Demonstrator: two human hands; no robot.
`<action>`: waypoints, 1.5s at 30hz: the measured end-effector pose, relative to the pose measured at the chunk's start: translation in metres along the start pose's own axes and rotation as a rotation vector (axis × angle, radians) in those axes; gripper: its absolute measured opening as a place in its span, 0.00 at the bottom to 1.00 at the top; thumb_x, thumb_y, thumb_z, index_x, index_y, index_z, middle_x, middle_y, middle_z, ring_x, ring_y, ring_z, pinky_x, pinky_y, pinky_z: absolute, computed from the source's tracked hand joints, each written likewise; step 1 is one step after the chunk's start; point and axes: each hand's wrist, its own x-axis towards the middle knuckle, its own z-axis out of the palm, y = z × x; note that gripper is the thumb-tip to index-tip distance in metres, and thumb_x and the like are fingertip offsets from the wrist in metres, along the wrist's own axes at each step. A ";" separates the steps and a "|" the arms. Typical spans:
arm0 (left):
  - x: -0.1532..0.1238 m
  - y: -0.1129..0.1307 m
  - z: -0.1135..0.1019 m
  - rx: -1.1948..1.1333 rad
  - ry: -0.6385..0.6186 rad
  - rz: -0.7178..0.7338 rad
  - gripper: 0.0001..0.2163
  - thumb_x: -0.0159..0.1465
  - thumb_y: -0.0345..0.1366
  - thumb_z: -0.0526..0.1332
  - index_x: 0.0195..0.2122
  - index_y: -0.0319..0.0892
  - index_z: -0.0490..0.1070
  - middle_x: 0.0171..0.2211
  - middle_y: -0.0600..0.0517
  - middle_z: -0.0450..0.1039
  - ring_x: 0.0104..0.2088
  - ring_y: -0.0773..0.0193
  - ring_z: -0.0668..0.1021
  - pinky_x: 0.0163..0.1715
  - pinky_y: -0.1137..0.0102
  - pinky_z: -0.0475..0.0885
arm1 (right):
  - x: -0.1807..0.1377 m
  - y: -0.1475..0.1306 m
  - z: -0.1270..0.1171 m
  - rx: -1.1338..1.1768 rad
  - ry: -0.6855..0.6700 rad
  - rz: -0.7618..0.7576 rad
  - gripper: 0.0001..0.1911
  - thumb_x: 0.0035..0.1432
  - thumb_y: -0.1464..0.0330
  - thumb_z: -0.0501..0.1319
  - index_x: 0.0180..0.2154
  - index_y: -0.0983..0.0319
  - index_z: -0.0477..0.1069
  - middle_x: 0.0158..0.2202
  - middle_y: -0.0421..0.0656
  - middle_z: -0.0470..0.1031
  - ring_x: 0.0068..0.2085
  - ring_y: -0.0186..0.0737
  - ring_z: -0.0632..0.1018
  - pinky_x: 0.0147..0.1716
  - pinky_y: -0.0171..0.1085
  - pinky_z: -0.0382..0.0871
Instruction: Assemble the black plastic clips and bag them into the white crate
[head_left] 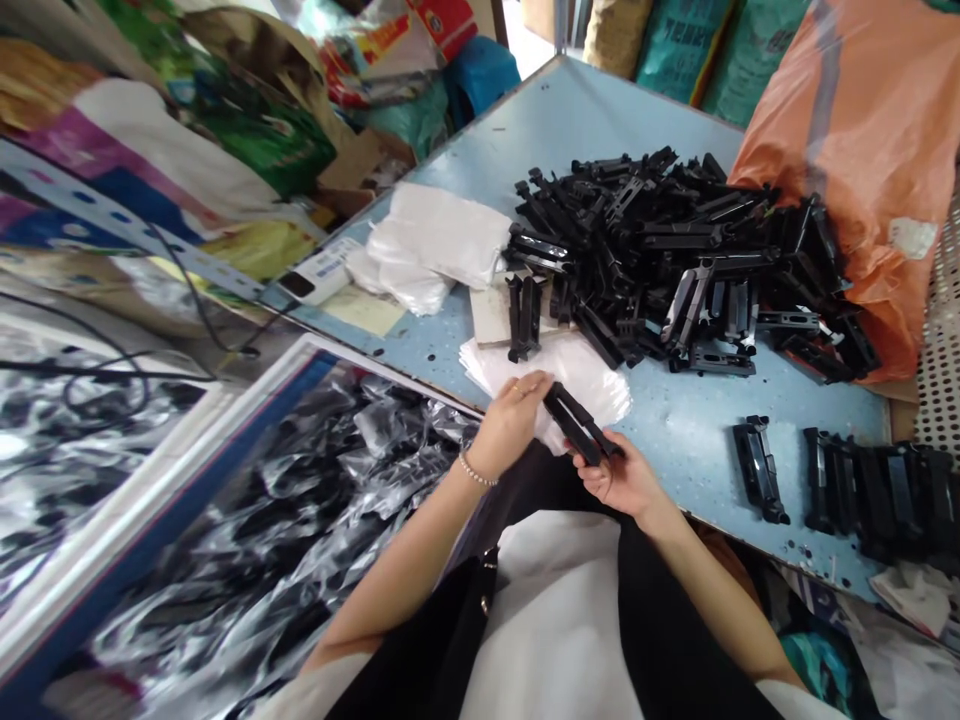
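Observation:
A long black plastic part [577,422] with a slot along its length slants between my two hands, over the table's near edge. My left hand [514,425], with a beaded bracelet at the wrist, is closed on its upper end. The fingers of my right hand [619,478] are closed around its lower end. Just beyond my hands a fan of clear plastic bags [592,375] lies on the table; whether one bag is between my fingers I cannot tell. A pair of similar black parts [523,318] rests beside the bags, on a small cardboard piece.
A large heap of black parts [645,230] covers the middle of the blue table [525,120], against an orange sack [862,150]. More parts [885,490] stand in a row at right. White bags [442,240] lie at left. A bin of bagged parts [300,520] is below left.

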 end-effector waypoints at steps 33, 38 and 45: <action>-0.081 0.034 -0.073 -0.045 -0.034 -0.090 0.10 0.69 0.40 0.59 0.47 0.46 0.77 0.51 0.47 0.77 0.42 0.62 0.82 0.47 0.69 0.79 | 0.000 -0.001 -0.030 -1.519 0.380 -0.689 0.27 0.62 0.68 0.59 0.63 0.59 0.66 0.63 0.53 0.60 0.42 0.40 0.77 0.48 0.46 0.78; -0.158 -0.043 -0.094 0.249 -0.259 -0.563 0.11 0.61 0.39 0.61 0.40 0.42 0.79 0.47 0.44 0.79 0.44 0.52 0.82 0.49 0.61 0.77 | 0.002 -0.008 -0.014 -1.858 0.498 -0.576 0.30 0.62 0.65 0.61 0.65 0.54 0.64 0.62 0.51 0.59 0.42 0.42 0.78 0.46 0.48 0.78; -0.171 -0.078 -0.031 0.239 -0.361 -0.759 0.11 0.63 0.37 0.60 0.42 0.41 0.79 0.44 0.41 0.80 0.41 0.51 0.82 0.44 0.61 0.77 | 0.009 -0.012 -0.004 -1.981 0.573 -0.527 0.31 0.65 0.67 0.59 0.68 0.53 0.61 0.60 0.50 0.62 0.42 0.42 0.79 0.44 0.44 0.77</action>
